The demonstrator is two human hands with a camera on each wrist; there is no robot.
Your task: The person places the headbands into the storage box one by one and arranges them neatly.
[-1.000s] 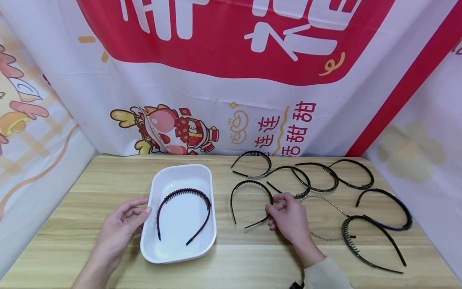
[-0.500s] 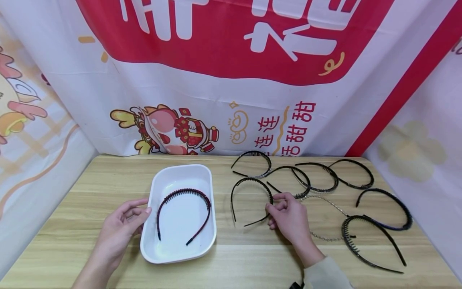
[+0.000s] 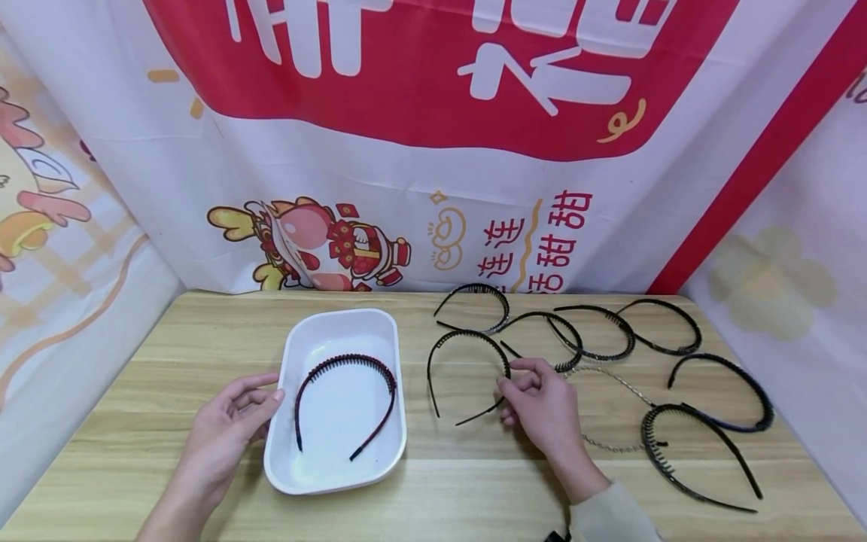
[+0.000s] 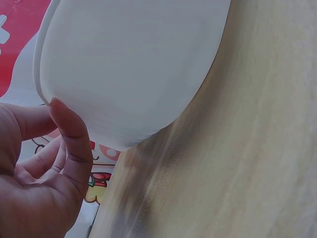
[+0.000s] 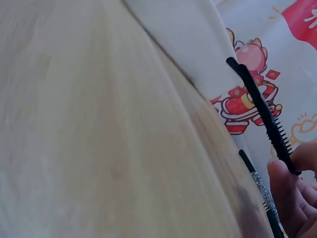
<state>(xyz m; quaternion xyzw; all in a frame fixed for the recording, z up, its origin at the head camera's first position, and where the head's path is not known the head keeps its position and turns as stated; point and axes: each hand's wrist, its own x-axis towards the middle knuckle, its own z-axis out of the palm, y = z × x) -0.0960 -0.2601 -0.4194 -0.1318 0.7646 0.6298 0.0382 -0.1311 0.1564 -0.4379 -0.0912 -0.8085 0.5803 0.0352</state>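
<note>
My right hand (image 3: 542,406) pinches a thin black toothed headband (image 3: 467,333) by its right side, between thumb and fingers. In the right wrist view this headband (image 5: 262,106) is edge-on, its comb teeth showing, and stands away from the table. My left hand (image 3: 230,421) holds the left rim of a white tray (image 3: 291,467), with thumb and index finger at the edge. The left wrist view shows the thumb (image 4: 72,131) against the outer wall of the tray (image 4: 129,64). A dark reddish toothed headband (image 3: 352,358) lies inside the tray.
Several more black headbands lie on the right of the wooden table (image 3: 467,504), among them one at the back (image 3: 504,309) and one at the front right (image 3: 653,444). A thin chain-like band (image 3: 626,384) lies between them. A printed cloth (image 3: 420,226) hangs behind.
The black headband in my right hand has risen a little and shifted slightly left. My left hand and the tray have stayed put.
</note>
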